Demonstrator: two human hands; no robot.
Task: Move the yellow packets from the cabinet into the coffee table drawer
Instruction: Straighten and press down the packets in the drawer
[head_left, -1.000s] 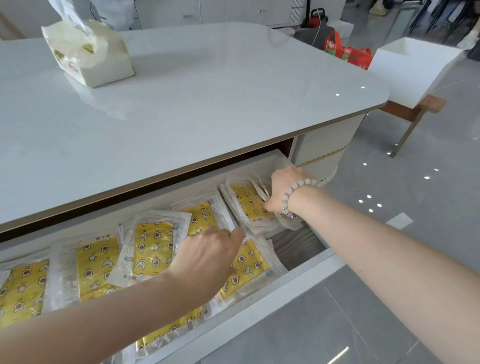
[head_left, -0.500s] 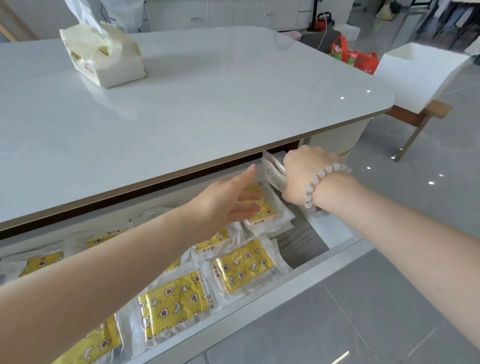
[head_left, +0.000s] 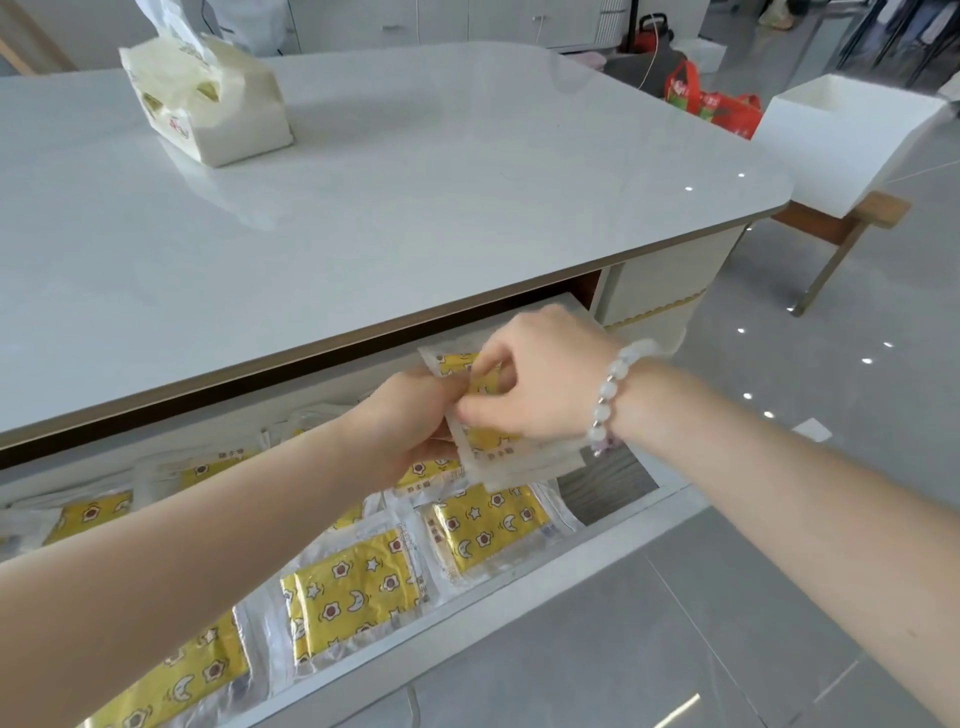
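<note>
Several slick yellow packets (head_left: 498, 447), pinched by the left hand (head_left: 410, 421) and right hand (head_left: 545, 384) above the drawer (head_left: 623, 530), could slide apart and spill

Tissue pack (head_left: 208, 98), red bag (head_left: 711, 101), white bin (head_left: 841, 140)

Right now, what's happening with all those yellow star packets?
A person is filling the open coffee table drawer. The left hand and the right hand together hold a small stack of yellow packets above the drawer's right end, fingers pinching its edges. Many more packets already lie flat along the drawer. A tissue pack sits on the tabletop.
</note>
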